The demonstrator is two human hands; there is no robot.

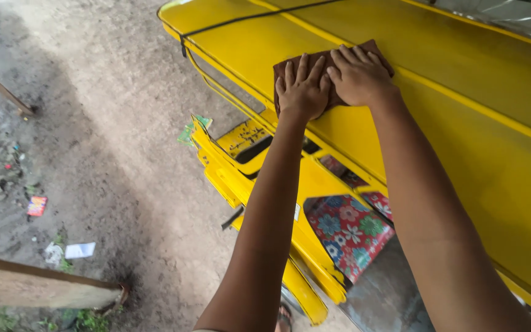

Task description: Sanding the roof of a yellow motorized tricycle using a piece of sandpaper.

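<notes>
A brown cloth [287, 64] lies flat on the yellow metal roof [462, 117] of a small vehicle. My left hand [302, 89] presses down on the cloth with fingers spread. Beside it, my right hand [359, 75] also rests palm-down on the cloth, its fingers together and touching the left hand. Both arms reach forward from the bottom of the view. A black cord [247, 18] runs across the roof beyond the cloth.
Below the roof I see the vehicle's yellow side frame [235, 166] and a red flowered seat cushion [348, 227]. Dirt ground [106, 123] lies to the left with scattered litter, a wooden plank [32, 286] and a thin pole [1, 89].
</notes>
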